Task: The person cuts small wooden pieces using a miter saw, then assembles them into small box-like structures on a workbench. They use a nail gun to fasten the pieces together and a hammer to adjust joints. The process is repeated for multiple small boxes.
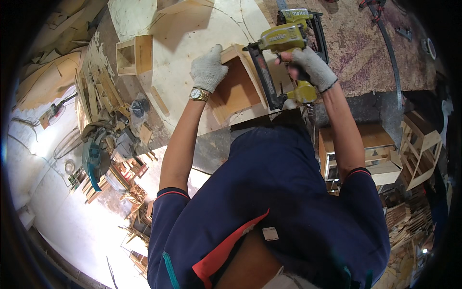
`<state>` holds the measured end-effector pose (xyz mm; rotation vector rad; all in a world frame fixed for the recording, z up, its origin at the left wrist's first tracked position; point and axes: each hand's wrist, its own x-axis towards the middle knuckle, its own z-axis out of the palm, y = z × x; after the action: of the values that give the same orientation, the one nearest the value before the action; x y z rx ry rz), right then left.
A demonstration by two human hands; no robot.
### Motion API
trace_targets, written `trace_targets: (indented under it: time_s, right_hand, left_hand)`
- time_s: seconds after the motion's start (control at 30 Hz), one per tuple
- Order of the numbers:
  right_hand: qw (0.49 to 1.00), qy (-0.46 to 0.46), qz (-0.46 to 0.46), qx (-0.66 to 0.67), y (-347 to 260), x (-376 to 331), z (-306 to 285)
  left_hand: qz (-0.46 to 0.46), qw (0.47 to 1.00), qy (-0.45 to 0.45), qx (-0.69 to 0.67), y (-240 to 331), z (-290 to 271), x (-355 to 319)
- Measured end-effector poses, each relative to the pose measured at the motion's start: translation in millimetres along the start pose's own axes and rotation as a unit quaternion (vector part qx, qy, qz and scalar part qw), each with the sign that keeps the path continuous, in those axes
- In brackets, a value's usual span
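Observation:
My left hand, in a white knit glove that leaves fingertips bare, grips the upper left edge of a small open wooden box. A wristwatch sits on that arm. My right hand, gloved likewise, is wrapped around the handle of a yellow-green nail gun. The gun's black magazine runs along the right side of the box, close to its edge; whether they touch I cannot tell. A hose hangs below the gun. The trigger finger is partly hidden.
Beyond lies a second yellow-green nail gun. Another small wooden box stands on the plywood sheet at left. A metal strip crosses the worn bench at right. Wood offcuts and a teal power tool are at lower left; wooden cabinets at right.

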<state>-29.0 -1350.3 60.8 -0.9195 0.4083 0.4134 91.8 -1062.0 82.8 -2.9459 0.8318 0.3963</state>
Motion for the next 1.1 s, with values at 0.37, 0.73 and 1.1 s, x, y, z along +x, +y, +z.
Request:
trace_targets:
  time_s: [0.37, 0.73, 1.1]
  right_hand:
    - [0.986, 0.134, -0.09, -0.039, -4.8, -47.1, -0.3]
    - [0.948, 0.264, -0.148, -0.101, -10.5, -94.9, 45.6]
    - [0.955, 0.187, -0.129, -0.189, -13.9, -79.2, 124.9]
  left_hand:
    - [0.028, 0.995, -0.056, -0.082, -33.0, -25.5, -3.6]
    - [-0.04, 0.932, 0.317, 0.172, -71.8, -23.0, -49.2]
    - [0.013, 0.964, 0.245, 0.098, -126.8, -78.3, -10.7]
